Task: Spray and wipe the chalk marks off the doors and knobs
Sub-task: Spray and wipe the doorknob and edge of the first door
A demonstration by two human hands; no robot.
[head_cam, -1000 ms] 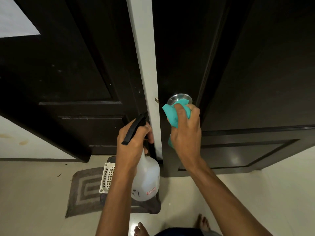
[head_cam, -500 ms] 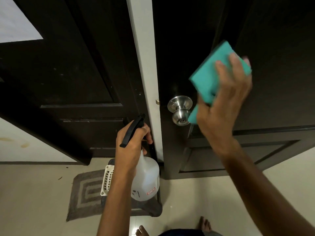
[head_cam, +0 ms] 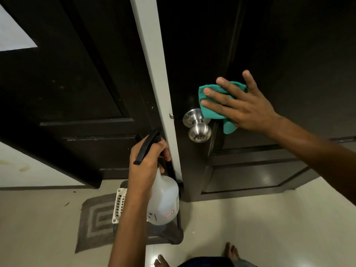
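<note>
Two dark brown doors stand side by side, the left door [head_cam: 77, 83] and the right door [head_cam: 298, 64], split by a white frame post [head_cam: 154, 74]. A steel knob [head_cam: 198, 128] sticks out of the right door. My right hand [head_cam: 244, 106] lies flat with spread straight fingers, pressing a teal cloth [head_cam: 213, 110] against the right door just above and right of the knob. My left hand [head_cam: 146, 162] grips the black trigger head of a white spray bottle [head_cam: 165, 199], held low beside the post. Faint pale specks show on the left door.
A grey striped mat [head_cam: 96, 218] lies on the pale tiled floor [head_cam: 269, 228] below the left door. A white slotted basket [head_cam: 119, 205] sits on it behind my left arm. My bare feet [head_cam: 231, 251] show at the bottom edge.
My right hand came off the knob with the cloth, swung up the right door, and now has dropped back down and left to press the cloth flat near the knob. The left hand barely moved.
</note>
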